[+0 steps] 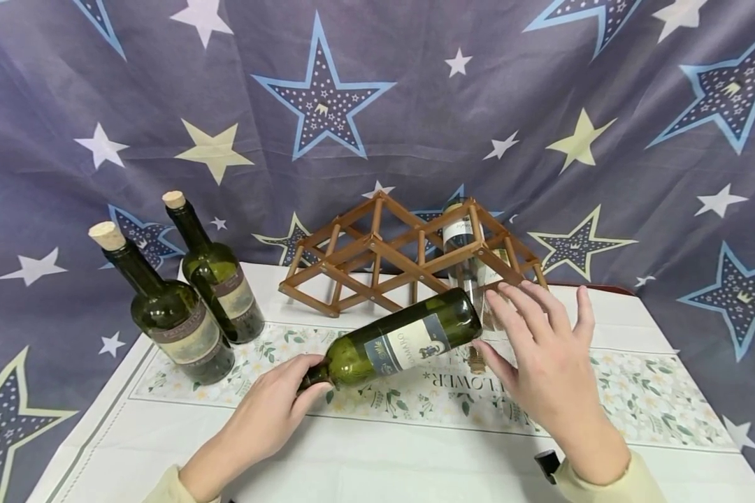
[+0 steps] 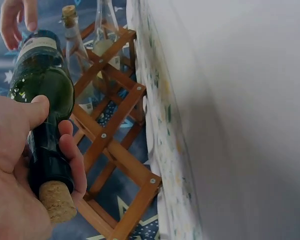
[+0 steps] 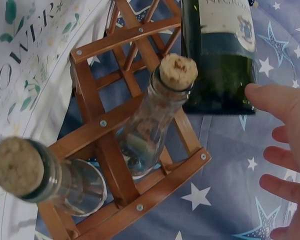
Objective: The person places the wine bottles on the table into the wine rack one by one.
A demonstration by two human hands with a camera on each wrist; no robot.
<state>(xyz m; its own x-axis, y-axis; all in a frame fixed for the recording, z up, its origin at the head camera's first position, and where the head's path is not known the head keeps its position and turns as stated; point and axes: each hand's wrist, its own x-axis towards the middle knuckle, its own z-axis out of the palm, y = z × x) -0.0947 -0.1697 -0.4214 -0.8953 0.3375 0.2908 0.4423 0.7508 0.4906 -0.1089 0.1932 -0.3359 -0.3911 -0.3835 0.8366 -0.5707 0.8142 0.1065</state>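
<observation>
Left hand [image 1: 270, 402] and right hand [image 1: 550, 367] were nearest the head camera, reaching over a white table [image 1: 384, 457]. The left was closed around the neck of a held bottle [image 1: 393, 347], green and labelled, which slanted up to the right in front of a wooden rack [image 1: 372, 241]. The right held nothing, its fingers spread beside the bottle's base. Two standing bottles [image 1: 185, 342], also green, were on the left of the table; each had a cork [image 1: 108, 235] in its mouth. What their dark glass contained could not be told. Two clear bottles [image 1: 459, 234] were in the right end of the rack, partly hidden by slats and the right hand.

From the left wrist, the left thumb lay along the neck of the held bottle and the fingers wrapped it from the other side; one cork plugged its mouth. Fingertips of the right hand appeared by the base. Both clear bottles stood out beyond, one cork showing between them.

From the right wrist, the two clear bottles sat in separate openings of the rack, each corked. The right thumb was at the edge of the held bottle's base; whether it touched could not be told. Across the views, five bottles were counted, three green and two clear, with five corks.
</observation>
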